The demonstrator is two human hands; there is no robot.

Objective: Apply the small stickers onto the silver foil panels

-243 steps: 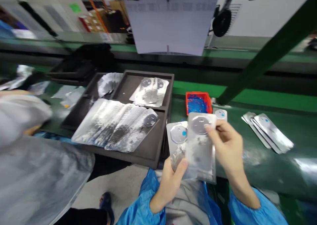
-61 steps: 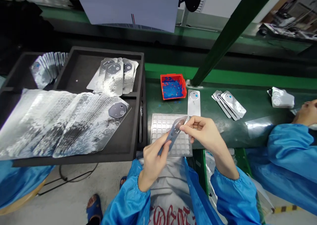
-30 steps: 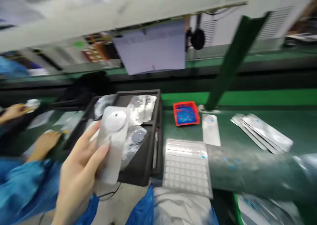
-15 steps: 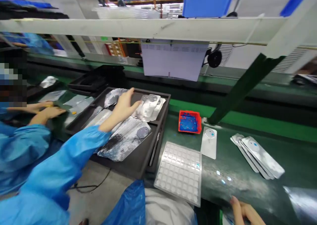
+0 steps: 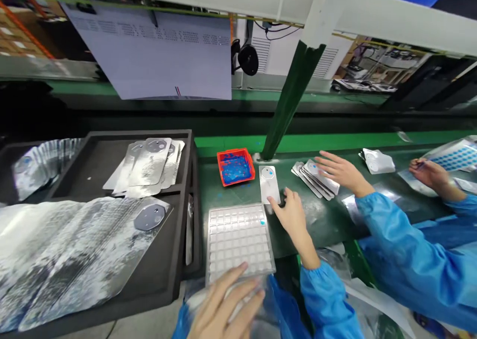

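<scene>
Head view: white cover [image 5: 269, 184] lies flat on the green desk [image 5: 335, 219], just beside a red bin [image 5: 235, 166]. Right hand [image 5: 292, 214], open, touches its near edge. Left hand [image 5: 227, 306], fingers spread, empty, rests at a clear grid tray's [image 5: 238, 239] near edge.

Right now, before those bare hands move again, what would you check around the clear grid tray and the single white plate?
1. Left hand rests flat on the near edge of the clear plastic grid tray, holding nothing: ok.
2. Right hand has fingertips at the lone white rectangular plate; firm grip: cannot tell.
3. Plate lies flat on the green belt: ok.
4. Small red bin of blue pieces stands apart from the plate: ok.
5. Co-worker's hand is over the fanned stack of silvery plates, close by: not ok.
</scene>
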